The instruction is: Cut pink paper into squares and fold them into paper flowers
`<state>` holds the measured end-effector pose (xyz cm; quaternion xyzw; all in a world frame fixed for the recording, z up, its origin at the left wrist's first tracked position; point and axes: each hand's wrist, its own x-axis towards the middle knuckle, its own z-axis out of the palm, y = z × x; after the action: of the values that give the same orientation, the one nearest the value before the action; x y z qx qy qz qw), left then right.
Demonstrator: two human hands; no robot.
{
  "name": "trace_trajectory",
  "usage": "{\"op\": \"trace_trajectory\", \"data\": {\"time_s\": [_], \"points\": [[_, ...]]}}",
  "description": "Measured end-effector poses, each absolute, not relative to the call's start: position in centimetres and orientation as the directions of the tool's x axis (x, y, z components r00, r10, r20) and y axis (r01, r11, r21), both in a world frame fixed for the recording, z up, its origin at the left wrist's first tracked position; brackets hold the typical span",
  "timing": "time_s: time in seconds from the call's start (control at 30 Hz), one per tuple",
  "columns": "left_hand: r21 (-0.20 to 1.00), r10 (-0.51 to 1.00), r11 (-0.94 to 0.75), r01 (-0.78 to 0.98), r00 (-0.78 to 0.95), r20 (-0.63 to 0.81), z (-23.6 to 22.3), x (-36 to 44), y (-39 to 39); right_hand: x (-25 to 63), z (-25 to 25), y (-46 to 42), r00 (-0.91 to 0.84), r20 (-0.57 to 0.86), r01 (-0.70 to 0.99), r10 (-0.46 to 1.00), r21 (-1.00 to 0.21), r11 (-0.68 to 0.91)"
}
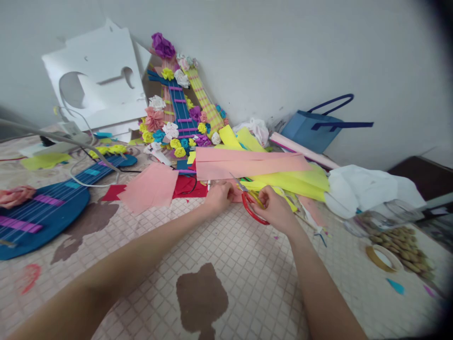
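Note:
My right hand point(275, 208) grips a pair of scissors point(255, 217) with red and yellow handles. Their blades point up and left, towards a long pink crepe paper strip point(247, 163). Just left of the blades, my left hand point(220, 194) is closed with fingers together at a small piece of pink paper point(241, 192); part of that piece is hidden behind the fingers. Yellow crepe paper point(293, 179) spreads under and beyond the long strip. A loose pink sheet point(150, 188) lies to the left, partly over red paper point(191, 188).
Paper-flowered toy guitars point(182, 111) lean on the wall; a blue guitar point(63, 210) lies left beside cables. White foam board point(99, 78) stands behind. At right are a blue bag point(311, 130), a white plastic bag point(368, 186), a tape roll point(375, 259) and peanuts point(406, 248).

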<state>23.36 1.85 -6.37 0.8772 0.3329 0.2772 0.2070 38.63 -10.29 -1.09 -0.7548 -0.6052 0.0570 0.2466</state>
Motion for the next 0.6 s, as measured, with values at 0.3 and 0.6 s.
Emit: {"op": "trace_trajectory", "data": {"time_s": [0.3, 0.6], "points": [[0.583, 0.735, -0.655, 0.482, 0.585, 0.343, -6.6, 23.0, 1.3, 37.4, -3.2, -10.0, 0.140, 0.209, 0.961, 0.968, -0.265, -0.082], [0.564, 0.670, -0.720, 0.404, 0.615, 0.416, -6.2, 20.9, 0.8, 39.8, -2.9, -9.9, 0.165, 0.279, 0.933, 0.946, -0.354, -0.059]]}}
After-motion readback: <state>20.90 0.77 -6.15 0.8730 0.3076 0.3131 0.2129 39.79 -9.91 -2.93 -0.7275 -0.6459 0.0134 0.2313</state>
